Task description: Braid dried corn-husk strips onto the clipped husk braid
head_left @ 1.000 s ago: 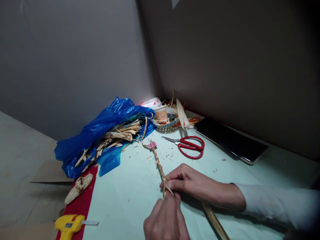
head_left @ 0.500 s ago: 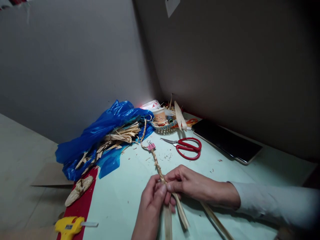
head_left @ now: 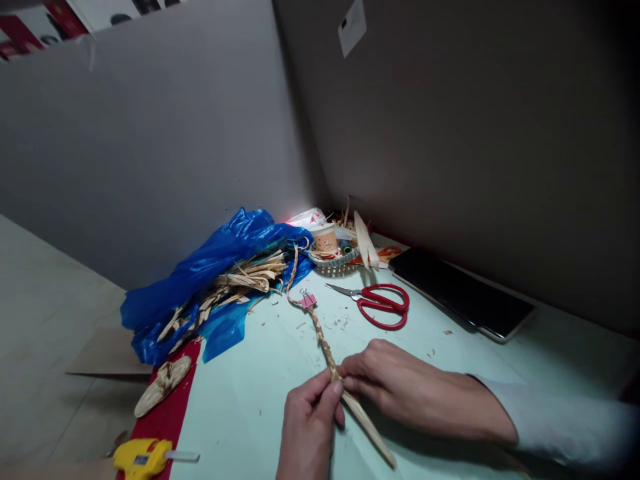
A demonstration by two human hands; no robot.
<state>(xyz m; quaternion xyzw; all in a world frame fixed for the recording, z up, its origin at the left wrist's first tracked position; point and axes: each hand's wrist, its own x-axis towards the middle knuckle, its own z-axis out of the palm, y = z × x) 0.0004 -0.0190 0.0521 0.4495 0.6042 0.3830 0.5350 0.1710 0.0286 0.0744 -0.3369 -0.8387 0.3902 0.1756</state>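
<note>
A braided straw cord point(head_left: 323, 339) runs from a pink binder clip point(head_left: 309, 301) toward me on the pale green table top. My left hand point(head_left: 311, 417) pinches the lower end of the braid between thumb and fingers. Beside it, my right hand point(head_left: 395, 383) has its thumb and forefinger closed on the same spot, from the right. One loose husk strand point(head_left: 367, 427) slants down to the right from under the fingertips. Part of another strand shows faintly below the right forearm. Red-handled scissors point(head_left: 384, 305) lie slightly open beyond my right hand.
A blue plastic bag point(head_left: 200, 267) with dry husks point(head_left: 250, 275) lies at left. Behind the scissors are a small basket point(head_left: 336, 261) and a black tablet point(head_left: 460, 290). A yellow glue gun point(head_left: 143, 457) and a woven straw piece point(head_left: 164, 385) rest on the red left edge.
My right hand has shifted right and slightly down, its fingers now at the braid's right side. The strand that hung straight down below my hands no longer shows. The view has tilted slightly.
</note>
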